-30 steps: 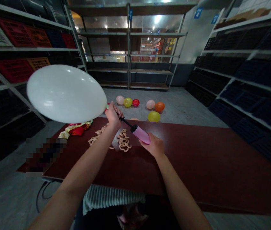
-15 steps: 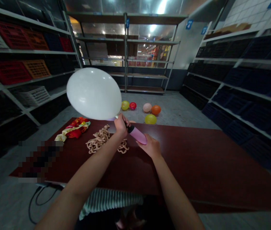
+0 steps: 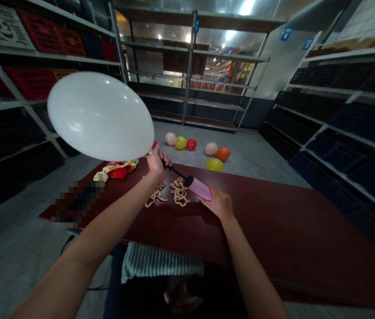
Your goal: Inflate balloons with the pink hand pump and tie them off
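Note:
A large inflated white balloon [image 3: 99,116] floats at the left, its neck pinched on the nozzle of a pink hand pump [image 3: 199,188]. My left hand [image 3: 157,162] is closed around the balloon neck and the pump's nozzle end. My right hand [image 3: 219,204] grips the pink pump barrel, with the black rod between the hands drawn out. Both hands hover above a dark red table [image 3: 273,230]. Below them lies a pile of uninflated beige balloons [image 3: 178,192].
A red and yellow cloth [image 3: 117,169] lies at the table's far left. Several inflated balloons [image 3: 214,164] sit on the grey floor beyond. Metal shelving with crates lines the left, back and right. A striped cloth [image 3: 160,266] hangs at the near edge.
The pump rod has been pulled out again after being pushed in half a second ago. The white balloon looks bigger and sits further left.

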